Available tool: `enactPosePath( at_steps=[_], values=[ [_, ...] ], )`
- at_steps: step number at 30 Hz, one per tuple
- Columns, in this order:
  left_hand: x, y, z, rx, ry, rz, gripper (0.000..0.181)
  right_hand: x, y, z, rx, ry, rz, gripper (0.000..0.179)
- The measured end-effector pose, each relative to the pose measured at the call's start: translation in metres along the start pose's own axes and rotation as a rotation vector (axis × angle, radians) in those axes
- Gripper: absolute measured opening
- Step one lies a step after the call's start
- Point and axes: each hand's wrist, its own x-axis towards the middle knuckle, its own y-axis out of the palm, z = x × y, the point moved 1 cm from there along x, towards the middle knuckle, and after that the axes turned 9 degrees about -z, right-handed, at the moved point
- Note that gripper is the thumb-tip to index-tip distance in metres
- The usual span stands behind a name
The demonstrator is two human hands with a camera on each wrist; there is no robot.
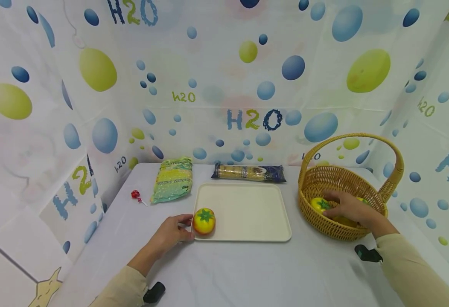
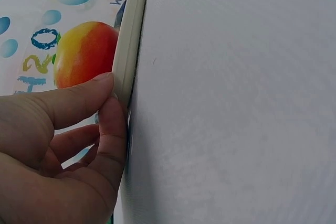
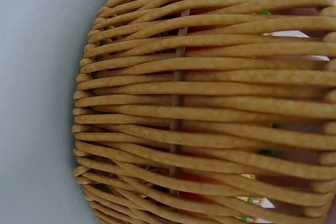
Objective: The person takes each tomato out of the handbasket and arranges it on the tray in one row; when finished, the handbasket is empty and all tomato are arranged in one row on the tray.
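Basket (image 1: 318, 221) to your right, and down inside it goes your right grip (image 1: 345, 207), thumb and fingers parted beside a yellow fruit (image 1: 318, 204); whether they've closed on it, I can't tell. That fruit sits just left of your palm, roundish, no long axis to line up. Your left grip (image 1: 172, 232), well apart, pinches the edge of the tray (image 1: 243, 213), right by a second fruit (image 1: 204, 221) in its near-left corner.
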Motion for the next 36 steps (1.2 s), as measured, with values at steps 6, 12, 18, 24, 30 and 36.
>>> enactPosePath(
  at_steps=[6, 12, 18, 24, 30, 36],
  values=[
    [0.0005, 0.0003, -0.0003, -0.003, 0.004, 0.001, 0.066, 0.0001, 0.0017, -0.0009, -0.013, -0.003, 0.01, 0.078],
    [-0.0002, 0.0009, -0.0003, -0.009, 0.003, 0.002, 0.066, -0.0008, 0.0027, -0.0003, -0.035, -0.017, 0.0, 0.076],
    [-0.0008, 0.0013, -0.0003, -0.009, 0.004, 0.003, 0.066, -0.0024, 0.003, 0.0001, -0.019, 0.007, -0.016, 0.08],
    [-0.0014, 0.0008, -0.0007, -0.003, -0.002, 0.005, 0.066, -0.0036, 0.0006, 0.0003, -0.01, 0.042, -0.051, 0.083],
    [-0.0018, -0.0007, -0.0026, 0.002, 0.002, 0.0, 0.065, -0.0028, -0.0021, -0.0002, 0.01, 0.094, -0.099, 0.091],
    [-0.0021, -0.0006, -0.0026, -0.003, 0.0, 0.004, 0.066, -0.0041, -0.0041, 0.0001, 0.06, 0.078, -0.161, 0.091]
  ],
)
